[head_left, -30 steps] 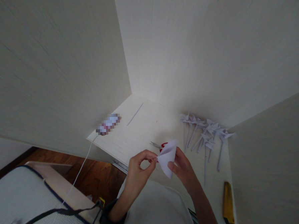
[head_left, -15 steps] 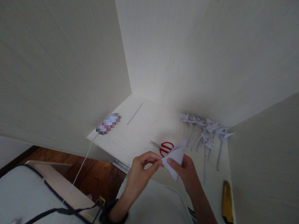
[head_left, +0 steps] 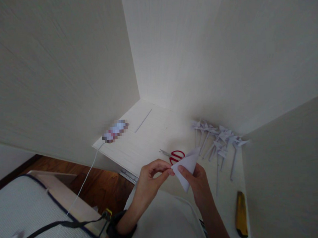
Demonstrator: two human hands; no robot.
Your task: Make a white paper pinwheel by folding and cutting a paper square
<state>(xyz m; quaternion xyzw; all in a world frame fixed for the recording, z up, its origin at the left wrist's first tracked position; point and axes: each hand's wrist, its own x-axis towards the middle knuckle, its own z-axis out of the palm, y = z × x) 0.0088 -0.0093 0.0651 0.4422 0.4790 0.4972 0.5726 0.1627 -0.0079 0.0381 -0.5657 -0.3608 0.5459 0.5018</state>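
Fingertips of the bare left hand (head_left: 147,180) pinch narrowly at the left corner of a folded white paper piece (head_left: 187,169), while the right hand (head_left: 201,182) grips its right side, thumb lying flat across the front. This paper sits between the two hands, above a white tabletop (head_left: 149,144). Around the left wrist is a wide black band (head_left: 122,231). Near the right edge lies a long yellow tool with black ends (head_left: 241,214). Just beyond the paper rest red-handled metal scissors (head_left: 174,155), blades pointing left. Farther right, white paper pinwheels on thin sticks (head_left: 224,135) overlap in a row. Toward the back left are a blurred-out oblong object (head_left: 115,131) with a white cable (head_left: 87,179) and one thin white stick (head_left: 143,121).
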